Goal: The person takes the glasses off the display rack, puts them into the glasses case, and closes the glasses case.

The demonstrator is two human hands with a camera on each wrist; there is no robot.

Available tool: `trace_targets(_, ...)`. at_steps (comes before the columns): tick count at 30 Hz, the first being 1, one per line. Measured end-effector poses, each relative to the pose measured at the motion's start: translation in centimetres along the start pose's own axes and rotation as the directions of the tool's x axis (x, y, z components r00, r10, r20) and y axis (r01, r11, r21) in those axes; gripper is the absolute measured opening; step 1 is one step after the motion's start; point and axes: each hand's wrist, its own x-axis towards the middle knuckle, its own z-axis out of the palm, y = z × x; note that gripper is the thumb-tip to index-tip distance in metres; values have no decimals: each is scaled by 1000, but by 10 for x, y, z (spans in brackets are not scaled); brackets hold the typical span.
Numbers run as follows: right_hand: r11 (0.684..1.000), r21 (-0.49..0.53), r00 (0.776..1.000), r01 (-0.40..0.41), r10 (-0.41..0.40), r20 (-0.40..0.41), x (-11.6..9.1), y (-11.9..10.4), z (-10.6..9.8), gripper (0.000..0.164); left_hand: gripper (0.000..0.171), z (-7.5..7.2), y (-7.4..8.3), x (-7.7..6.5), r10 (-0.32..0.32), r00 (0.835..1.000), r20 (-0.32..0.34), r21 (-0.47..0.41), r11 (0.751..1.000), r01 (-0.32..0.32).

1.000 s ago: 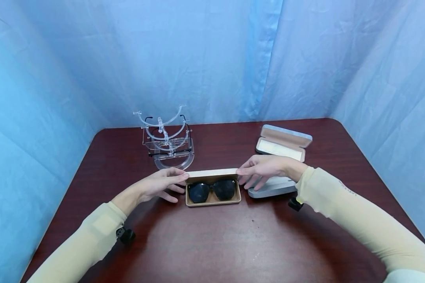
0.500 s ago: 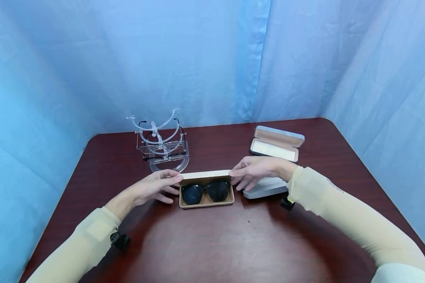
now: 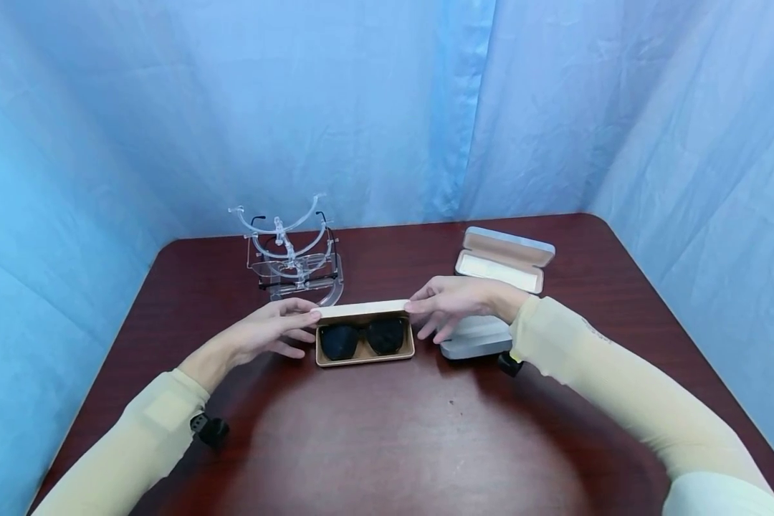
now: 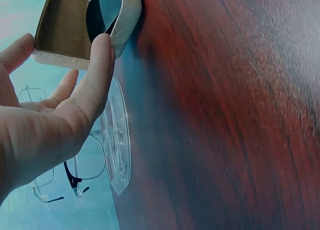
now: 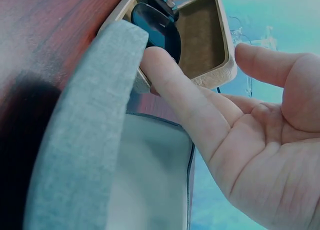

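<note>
A beige glasses case (image 3: 365,360) stands on the table with its lid raised; dark sunglasses (image 3: 385,337) lie inside. At the lid's left end, my left hand (image 3: 258,333) holds the corner with thumb and fingers. My right hand (image 3: 461,297) holds the opposite corner the same way. In the left wrist view, the thumb meets the rim of the lid (image 4: 62,27) and the index fingertip touches the case near the hinge. In the right wrist view, the index fingertip touches the case's end, below the lid (image 5: 205,37).
A grey case (image 3: 477,349) lies just right of the beige one, partly under my right hand. Farther back is an open case (image 3: 509,247) with a pale lining. Back left, a clear display stand (image 3: 297,276) bears thin-framed glasses. Blue curtains (image 3: 361,107) surround the table.
The head view has shifted, so the whole scene sits farther left in it. Both hands keep hold of the lid, which looks about equally raised.
</note>
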Motion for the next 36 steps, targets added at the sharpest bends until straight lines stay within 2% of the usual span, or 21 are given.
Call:
trace_targets(9,1000,18,1000,-12,12,-11,11,-5,4,57,64,-10,-3,2,-8,999,-31,-22,1000,7)
trace_targets(16,998,35,996,-58,61,-73,19,-9,7,59,67,-10,-7,7,-32,998,-57,-24,999,30)
trace_targets(20,995,37,991,-88,91,-93,21,-10,7,61,62,-10,-9,9,-42,998,-54,-53,998,39)
trace_targets(24,995,40,992,-91,95,-81,23,-9,6,63,59,-9,-10,11,-32,999,-41,-76,997,29)
trace_targets(31,997,-49,997,-58,56,-49,23,-8,3,58,58,-7,-14,9,-7,999,-35,-89,996,4)
trace_targets(36,997,-54,998,-47,45,-43,24,-8,4,63,60,-8,-16,8,0,1000,-28,-99,995,-2)
